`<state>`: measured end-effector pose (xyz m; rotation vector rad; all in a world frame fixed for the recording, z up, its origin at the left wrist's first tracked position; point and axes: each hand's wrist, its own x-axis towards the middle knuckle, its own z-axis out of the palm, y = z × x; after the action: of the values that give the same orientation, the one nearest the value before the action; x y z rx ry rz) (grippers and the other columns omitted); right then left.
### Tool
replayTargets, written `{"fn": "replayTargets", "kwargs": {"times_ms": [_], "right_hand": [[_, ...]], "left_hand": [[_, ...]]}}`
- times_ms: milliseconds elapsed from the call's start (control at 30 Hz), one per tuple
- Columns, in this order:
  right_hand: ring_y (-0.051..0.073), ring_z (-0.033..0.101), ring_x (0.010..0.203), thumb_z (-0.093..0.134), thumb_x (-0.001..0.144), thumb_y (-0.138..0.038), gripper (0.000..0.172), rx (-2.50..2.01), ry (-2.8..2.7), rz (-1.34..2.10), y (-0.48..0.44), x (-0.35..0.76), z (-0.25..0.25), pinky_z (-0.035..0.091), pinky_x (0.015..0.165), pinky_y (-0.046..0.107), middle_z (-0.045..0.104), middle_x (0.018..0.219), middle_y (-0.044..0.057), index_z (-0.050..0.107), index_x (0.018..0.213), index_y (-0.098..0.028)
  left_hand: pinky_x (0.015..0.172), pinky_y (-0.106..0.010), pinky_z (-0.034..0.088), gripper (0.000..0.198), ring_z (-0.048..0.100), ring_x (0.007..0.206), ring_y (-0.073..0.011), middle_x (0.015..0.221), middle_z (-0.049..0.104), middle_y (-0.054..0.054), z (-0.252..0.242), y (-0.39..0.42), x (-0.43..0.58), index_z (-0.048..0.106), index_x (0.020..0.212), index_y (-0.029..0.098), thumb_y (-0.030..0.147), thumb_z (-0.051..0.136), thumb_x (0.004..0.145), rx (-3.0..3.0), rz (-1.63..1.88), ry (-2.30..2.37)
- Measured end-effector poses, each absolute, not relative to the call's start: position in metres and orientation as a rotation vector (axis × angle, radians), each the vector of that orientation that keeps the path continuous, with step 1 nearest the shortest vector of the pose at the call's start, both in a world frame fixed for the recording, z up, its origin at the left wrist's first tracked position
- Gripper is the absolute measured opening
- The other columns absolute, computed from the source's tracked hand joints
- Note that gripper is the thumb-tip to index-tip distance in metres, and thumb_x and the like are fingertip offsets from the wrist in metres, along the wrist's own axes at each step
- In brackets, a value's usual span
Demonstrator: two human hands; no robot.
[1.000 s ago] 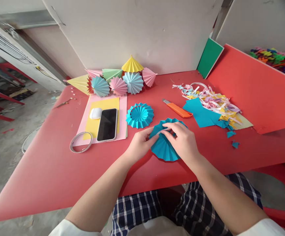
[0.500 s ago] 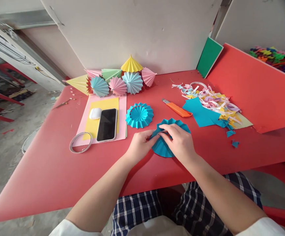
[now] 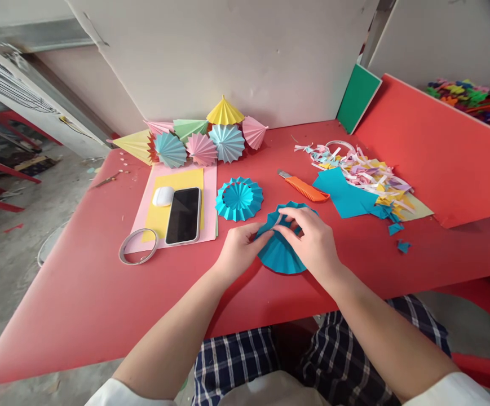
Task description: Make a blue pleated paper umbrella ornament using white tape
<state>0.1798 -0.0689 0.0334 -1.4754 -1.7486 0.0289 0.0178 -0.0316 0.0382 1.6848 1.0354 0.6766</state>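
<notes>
A phone [image 3: 183, 216] sits beside a white case [image 3: 163, 197], a green board [image 3: 358, 100] beside a red board [image 3: 435, 149].

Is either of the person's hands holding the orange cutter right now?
No, the orange cutter lies on the red table, while the left hand and right hand are at a pleated blue disc.

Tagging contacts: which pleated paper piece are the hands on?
The teal disc between left hand and right hand; the other teal piece lies beyond, right of the phone; the grouped cones sit farther back.
</notes>
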Motion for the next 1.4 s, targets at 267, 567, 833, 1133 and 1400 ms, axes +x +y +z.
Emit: {"fn": "replayTargets", "kwargs": {"times_ms": [267,567,833,1133,1400], "right_hand": [[0.012,0.059,0.071,0.056,0.085,-0.028,0.009,-1.458,-1.724,0.038,-0.0699,0.1793,0.0338,0.045,0.057,0.020,0.063,0.079,0.003,0.058,0.083,-0.020],[0.012,0.061,0.072,0.053,0.087,-0.024,0.009,-1.407,-1.774,0.009,-0.0714,0.1747,0.0313,0.045,0.057,0.020,0.066,0.078,0.002,0.060,0.083,-0.020],[0.012,0.062,0.071,0.054,0.086,-0.023,0.006,-1.409,-1.792,-0.080,-0.0712,0.1744,0.0298,0.045,0.060,0.021,0.067,0.077,0.002,0.059,0.084,-0.020],[0.012,0.063,0.073,0.054,0.087,-0.026,0.009,-1.414,-1.781,-0.053,-0.0719,0.1746,0.0299,0.047,0.060,0.021,0.068,0.080,0.003,0.060,0.090,-0.020],[0.013,0.064,0.078,0.054,0.087,-0.027,0.018,-1.406,-1.773,-0.033,-0.0718,0.1755,0.0306,0.048,0.063,0.022,0.069,0.087,0.005,0.061,0.101,-0.019]], "left_hand": [[0.058,-0.021,0.042,0.028,0.051,0.065,-0.0114,0.075,0.062,-0.001,0.0379,-0.0313,0.0176,0.067,0.097,0.016,0.037,0.056,0.083,1.720,0.748,1.060],[0.047,-0.020,0.034,0.026,0.040,0.051,-0.0081,0.052,0.047,0.003,0.0428,-0.0344,0.0197,0.059,0.071,0.016,0.037,0.052,0.085,1.738,0.760,1.037],[0.048,-0.020,0.033,0.030,0.038,0.051,-0.0077,0.051,0.047,0.004,0.0430,-0.0349,0.0196,0.054,0.061,0.016,0.035,0.053,0.084,1.746,0.734,1.018],[0.049,-0.020,0.037,0.023,0.043,0.053,-0.0088,0.055,0.051,0.003,0.0399,-0.0348,0.0191,0.066,0.079,0.016,0.036,0.056,0.083,1.720,0.783,1.017],[0.047,-0.021,0.035,0.027,0.042,0.049,-0.0080,0.050,0.049,0.003,0.0434,-0.0339,0.0176,0.063,0.075,0.015,0.038,0.053,0.085,1.717,0.735,1.011]]}}
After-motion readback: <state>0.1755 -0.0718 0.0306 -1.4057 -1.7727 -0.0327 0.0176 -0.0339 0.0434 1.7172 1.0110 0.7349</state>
